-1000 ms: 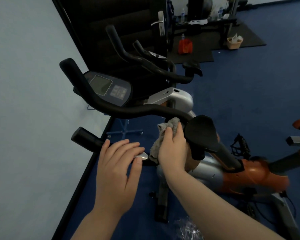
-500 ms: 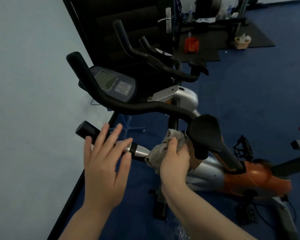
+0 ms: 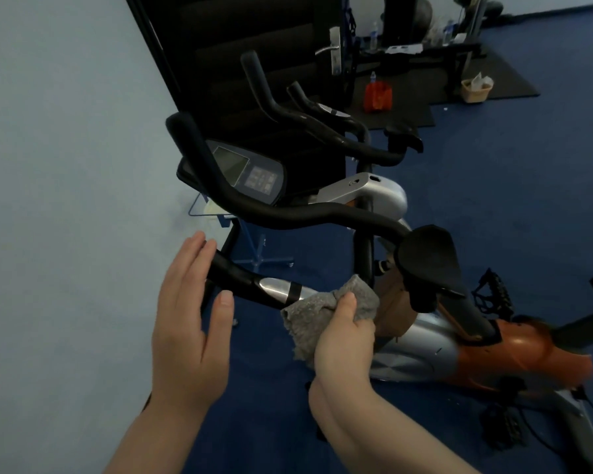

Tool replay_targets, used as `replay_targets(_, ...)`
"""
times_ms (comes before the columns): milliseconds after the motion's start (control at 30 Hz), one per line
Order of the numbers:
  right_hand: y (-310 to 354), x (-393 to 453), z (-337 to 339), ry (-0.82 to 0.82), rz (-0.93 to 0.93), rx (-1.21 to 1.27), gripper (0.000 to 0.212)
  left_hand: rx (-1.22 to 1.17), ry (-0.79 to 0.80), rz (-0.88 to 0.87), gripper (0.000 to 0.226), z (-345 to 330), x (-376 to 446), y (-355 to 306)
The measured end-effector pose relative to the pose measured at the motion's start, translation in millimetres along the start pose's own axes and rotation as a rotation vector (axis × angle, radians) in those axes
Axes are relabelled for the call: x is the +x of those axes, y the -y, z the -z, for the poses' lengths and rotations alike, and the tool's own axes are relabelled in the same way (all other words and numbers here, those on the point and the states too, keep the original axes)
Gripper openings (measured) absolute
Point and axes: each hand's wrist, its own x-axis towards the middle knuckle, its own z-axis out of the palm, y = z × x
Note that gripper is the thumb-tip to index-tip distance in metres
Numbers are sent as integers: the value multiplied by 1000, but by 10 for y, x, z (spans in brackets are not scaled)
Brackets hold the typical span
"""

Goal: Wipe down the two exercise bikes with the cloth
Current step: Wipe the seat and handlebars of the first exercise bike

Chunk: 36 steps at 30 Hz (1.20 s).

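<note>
The near exercise bike (image 3: 493,350) has an orange and silver body, black handlebars (image 3: 308,213) and a dark console (image 3: 250,176). My right hand (image 3: 343,340) grips a grey cloth (image 3: 326,313) and presses it on the near handlebar's inner end, just right of its silver sensor (image 3: 274,289). My left hand (image 3: 189,316) is flat with fingers apart, its fingertips at the black grip end of that bar. A second bike's black handlebars (image 3: 322,128) rise behind the first.
A pale wall (image 3: 65,200) runs along the left, a dark door (image 3: 254,63) stands behind the bikes. Blue floor (image 3: 510,200) stretches right. Farther back are a black mat, a red bag (image 3: 377,94), a small basket (image 3: 476,87) and bottles.
My right hand slid the cloth down from the upper handlebar near the armrest pad onto the lower bar. My left hand lifted off the silver sensor and opened toward the grip end.
</note>
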Motion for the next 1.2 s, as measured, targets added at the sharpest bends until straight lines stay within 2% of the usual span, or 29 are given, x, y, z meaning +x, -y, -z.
replay_targets(133, -86, -221, -220, 63, -106, -1, 46, -141, 66, 4, 51, 108, -24, 8)
replay_targets(200, -138, -373, -396, 142, -124, -22, 41, -194, 98, 16, 52, 164, -9, 23)
replay_targets(367, -157, -610, -589, 336, -105, -38, 33, -340, 212, 180, 53, 327, 30, 63)
replay_targets(567, 181, -610, -302, 621, 55, -76, 21, -464, 102, 242, 50, 290, 13, 24)
replay_targets(667, 528, -462, -201, 696, 251, -164, 19, -443, 7, 269, 50, 223, -32, -50)
replay_targets(800, 902, -168, -341, 681, 696, -547, 6, -487, -137, 352, 48, 107, -101, -180)
replay_targets(833, 959, -102, -418, 732, 776, -648, 11, -490, -166, 367, 47, 79, -119, -214)
replay_targets(933, 994, 64, -647, 958, 886, -855, 48, -480, -238, 400, 42, 6, -160, -306)
replay_targets(967, 982, 83, -708, 1013, 932, -922, 50, -483, -260, 420, 40, -17, -168, -331)
replay_targets(1100, 848, 142, -843, 1170, 1239, -1157, 29, -532, -322, 496, 38, -137, -227, -393)
replay_targets(1200, 758, 184, -931, 1254, 1286, -1183, 23, -577, -349, 541, 44, -228, -297, -418)
